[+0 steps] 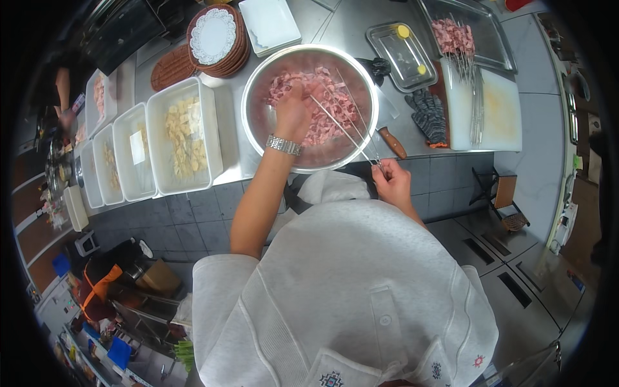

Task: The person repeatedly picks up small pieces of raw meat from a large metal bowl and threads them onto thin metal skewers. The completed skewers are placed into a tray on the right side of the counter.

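Note:
A large steel bowl [247,116] before me holds many small pieces of raw pink meat [329,123]. My left hand [294,112], with a metal watch on its wrist, reaches into the bowl among the meat. Its fingertips are blurred and partly hidden, so I cannot see what they grip. At the bowl's near right rim, my right hand [392,180] is closed around the handle ends of a few long metal skewers [338,123]. They slant up across the bowl, and the tip of one meets the fingers of my left hand.
Right of the bowl lie a wood-handled knife [392,143], a grey knit glove [427,117] and a white cutting board [500,116] with bare skewers. Loaded meat skewers [453,38] rest in a metal tray. Plastic tubs [213,140] stand left; stacked baskets [242,53] and white plates [270,24] behind.

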{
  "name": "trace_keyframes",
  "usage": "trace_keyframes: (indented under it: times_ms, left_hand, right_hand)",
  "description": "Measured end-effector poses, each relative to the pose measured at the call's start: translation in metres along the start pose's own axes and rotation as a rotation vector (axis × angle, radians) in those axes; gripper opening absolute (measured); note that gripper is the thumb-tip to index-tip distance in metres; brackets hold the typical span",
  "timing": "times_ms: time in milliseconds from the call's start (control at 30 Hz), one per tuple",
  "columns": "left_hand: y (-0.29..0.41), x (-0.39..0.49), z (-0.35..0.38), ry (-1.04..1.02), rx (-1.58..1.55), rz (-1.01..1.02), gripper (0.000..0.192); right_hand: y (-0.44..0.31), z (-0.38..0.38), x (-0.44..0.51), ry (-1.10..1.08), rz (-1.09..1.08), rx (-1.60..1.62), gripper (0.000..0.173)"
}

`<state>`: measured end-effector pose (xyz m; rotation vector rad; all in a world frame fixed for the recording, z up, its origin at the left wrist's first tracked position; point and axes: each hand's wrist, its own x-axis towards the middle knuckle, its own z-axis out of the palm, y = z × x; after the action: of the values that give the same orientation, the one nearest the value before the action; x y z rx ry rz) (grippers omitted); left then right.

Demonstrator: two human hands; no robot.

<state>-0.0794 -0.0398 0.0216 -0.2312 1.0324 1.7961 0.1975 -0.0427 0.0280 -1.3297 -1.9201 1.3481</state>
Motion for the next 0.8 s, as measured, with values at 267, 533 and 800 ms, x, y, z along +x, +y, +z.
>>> trace_keyframes:
  times_ms: [267,533,800]
  left_hand:
    - [0.001,0.005,-0.004,0.023,0.019,0.000,0.022]
    - [-0.006,0.002,0.000,-0.018,0.086,0.063,0.017]
    - [-0.017,-0.004,0.004,-0.031,0.172,0.138,0.018]
  right_hand:
    - [-0.004,0.000,0.000,0.015,-0.064,-0.082,0.015]
    - [-0.010,0.000,0.002,0.029,-0.056,-0.086,0.016]
    - [-0.014,0.003,0.001,0.075,-0.044,-0.125,0.017]
